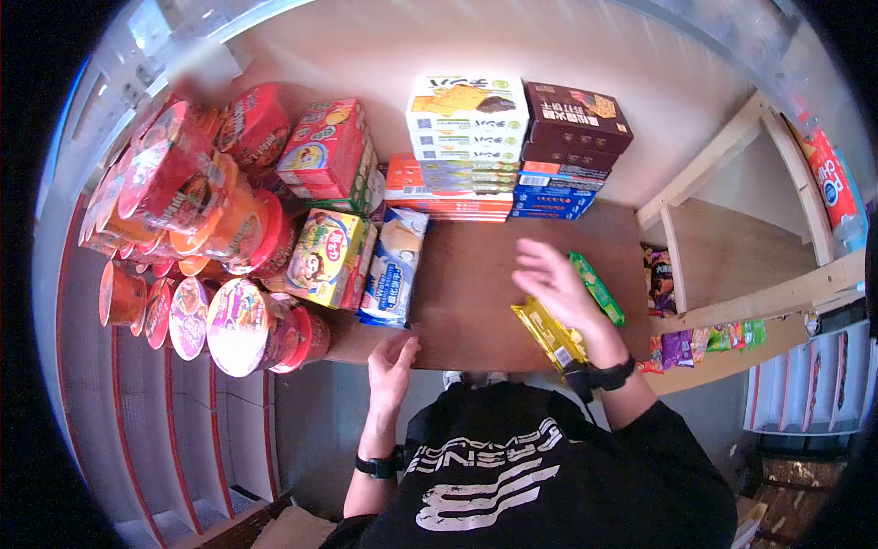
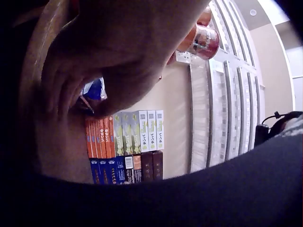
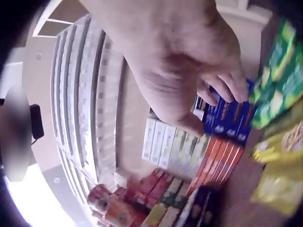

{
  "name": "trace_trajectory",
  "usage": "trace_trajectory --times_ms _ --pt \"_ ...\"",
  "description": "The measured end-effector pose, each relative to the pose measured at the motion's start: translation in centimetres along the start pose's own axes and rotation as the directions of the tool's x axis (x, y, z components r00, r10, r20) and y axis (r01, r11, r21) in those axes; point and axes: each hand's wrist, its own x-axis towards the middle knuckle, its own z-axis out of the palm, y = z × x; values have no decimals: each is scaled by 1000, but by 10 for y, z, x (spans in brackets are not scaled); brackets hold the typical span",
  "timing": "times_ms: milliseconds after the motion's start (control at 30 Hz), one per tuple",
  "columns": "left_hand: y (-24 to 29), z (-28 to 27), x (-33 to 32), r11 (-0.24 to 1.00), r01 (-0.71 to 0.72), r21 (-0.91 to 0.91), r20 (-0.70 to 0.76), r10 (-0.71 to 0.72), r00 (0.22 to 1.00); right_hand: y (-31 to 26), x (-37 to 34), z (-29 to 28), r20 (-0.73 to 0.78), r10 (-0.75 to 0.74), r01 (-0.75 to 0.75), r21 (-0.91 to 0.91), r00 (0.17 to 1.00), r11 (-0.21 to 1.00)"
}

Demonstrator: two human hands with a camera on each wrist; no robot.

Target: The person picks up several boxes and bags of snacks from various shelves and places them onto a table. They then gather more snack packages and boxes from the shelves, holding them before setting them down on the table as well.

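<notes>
My left hand (image 1: 391, 368) is at the table's front edge, just below a blue and white wafer packet (image 1: 395, 265). Its fingers are loosely bent and hold nothing; in the left wrist view, part of the blue packet (image 2: 97, 89) shows past the fingers. My right hand (image 1: 560, 291) hovers with fingers spread over the right part of the table, nothing in its grasp. Below it lie a yellow snack packet (image 1: 541, 331), partly covered by the wrist, and a green snack packet (image 1: 599, 291). Both the green packet (image 3: 279, 78) and yellow packet (image 3: 279, 189) show in the right wrist view.
Stacked instant noodle tubs (image 1: 242, 325) crowd the left side, beside red and yellow snack boxes (image 1: 327, 256). Along the back stand white biscuit boxes (image 1: 466, 105), brown boxes (image 1: 576, 123) and blue boxes (image 1: 553, 201). A wooden frame (image 1: 759, 293) rises at the right.
</notes>
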Motion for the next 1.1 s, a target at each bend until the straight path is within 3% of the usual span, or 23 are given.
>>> trace_trajectory --times_ms 33,67,133,167,233,267,300,333,367,400,533,600,633,700,800,933,1000,1100 --pt "3 3 -2 1000 8 5 10 -8 1000 2 -10 -20 -116 -37 17 -167 993 986" --pt "5 6 -4 999 40 -14 136 -38 990 1 -22 -36 -217 -10 -55 -290 976 955" --pt "10 15 -7 997 77 -14 347 -67 935 5 -46 -62 -284 -85 -72 -502 955 862" --pt "11 22 -6 997 83 -4 359 -76 930 8 -57 -70 -301 -121 -103 -632 946 768" --pt "13 37 -4 997 6 80 554 -49 831 19 -73 -77 -335 -25 -198 -615 942 763" --pt "14 47 -2 996 6 87 565 -55 823 27 -80 -78 -320 29 -227 -602 947 766" --pt "16 57 1 990 -16 137 645 -77 760 34 -85 -79 -303 80 -252 -589 950 768" --pt "17 67 4 982 -43 184 715 -104 691 39 -89 -77 -286 87 -251 -609 954 752" --pt "17 76 8 971 -77 227 776 -133 616 41 -90 -76 -225 3 -151 -646 974 749" --pt "15 85 13 973 -40 227 812 -166 560 45 -91 -72 -252 -38 -144 -661 967 736" --pt "18 119 18 962 25 272 823 -246 512 45 -90 -57 -306 -94 -151 -686 947 712" --pt "17 129 18 969 191 157 821 -235 520 40 -89 -51 -312 -77 -161 -667 947 727" --pt "20 132 18 969 188 161 824 -237 515 40 -88 -47 -319 -55 -189 -681 946 707" --pt "27 136 16 928 350 129 755 -321 572 36 -86 -42 -314 -49 -181 -659 948 730" --pt "25 136 17 910 406 87 735 -333 590 38 -83 -34 -324 -95 -153 -662 941 734" --pt "29 131 14 954 287 80 713 -257 653 31 -76 -28 -323 -93 -147 -644 942 751" --pt "29 128 17 965 220 141 672 -257 694 26 -68 -23 -308 27 -224 -624 951 749" --pt "44 117 6 986 117 121 579 -166 798 24 -56 -7 -202 -19 -106 -592 979 799"
